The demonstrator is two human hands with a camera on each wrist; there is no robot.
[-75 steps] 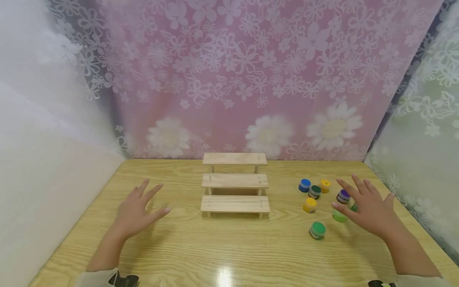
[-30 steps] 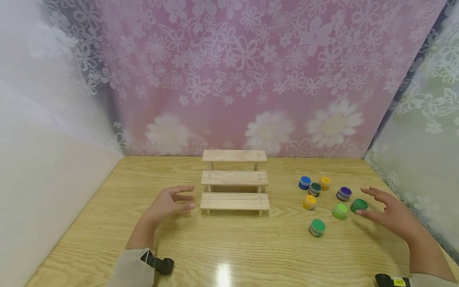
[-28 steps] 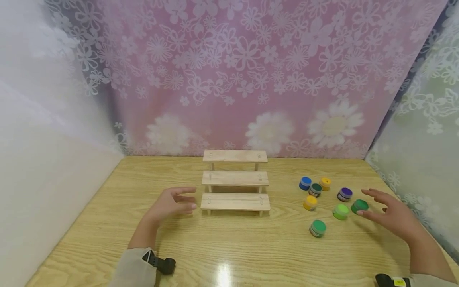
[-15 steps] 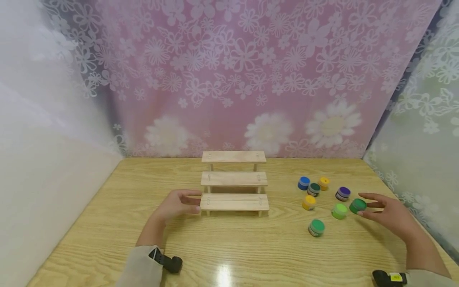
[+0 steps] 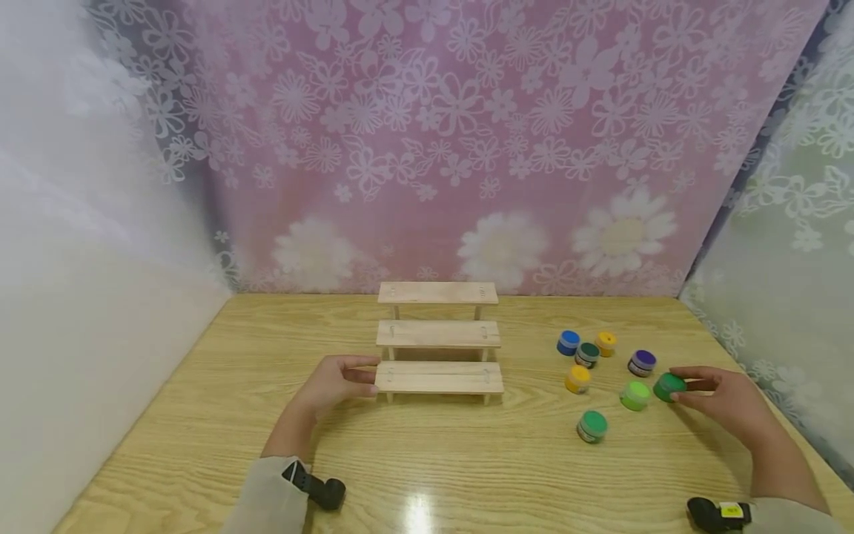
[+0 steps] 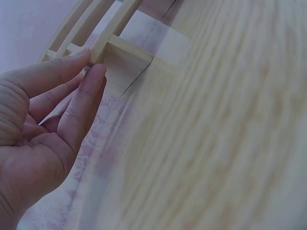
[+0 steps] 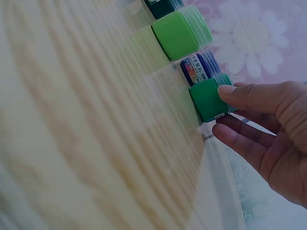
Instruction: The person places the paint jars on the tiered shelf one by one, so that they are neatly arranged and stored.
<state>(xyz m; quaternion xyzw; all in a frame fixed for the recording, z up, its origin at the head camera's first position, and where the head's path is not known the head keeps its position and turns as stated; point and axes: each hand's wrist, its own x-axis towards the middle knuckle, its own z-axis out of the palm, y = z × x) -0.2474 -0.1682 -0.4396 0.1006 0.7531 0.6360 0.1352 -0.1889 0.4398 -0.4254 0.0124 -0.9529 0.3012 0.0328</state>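
A three-step wooden display stand (image 5: 439, 377) stands at the middle of the table. My left hand (image 5: 336, 387) pinches the left end of its lowest step; in the left wrist view the thumb and fingers (image 6: 92, 79) meet at the board's end. On the right, my right hand (image 5: 723, 404) grips a green paint jar (image 5: 669, 387) from its right side, thumb on the near side. The right wrist view shows the thumb (image 7: 225, 89) against the jar's lid while other fingers lie behind and below. The jar appears to sit on the table.
Left of the held jar are a light green jar (image 5: 635, 396), a purple one (image 5: 642, 363), a mid-green one (image 5: 592, 426), two yellow ones (image 5: 577, 379), a blue one (image 5: 568, 343) and a dark green one (image 5: 587, 354). A floral curtain (image 5: 427, 148) hangs behind the table (image 5: 267, 326).
Both hands, earlier spread and raised, have come down. The left has moved right to the stand's lowest step, and the right has closed on the green paint jar. Stand and jars look unmoved.
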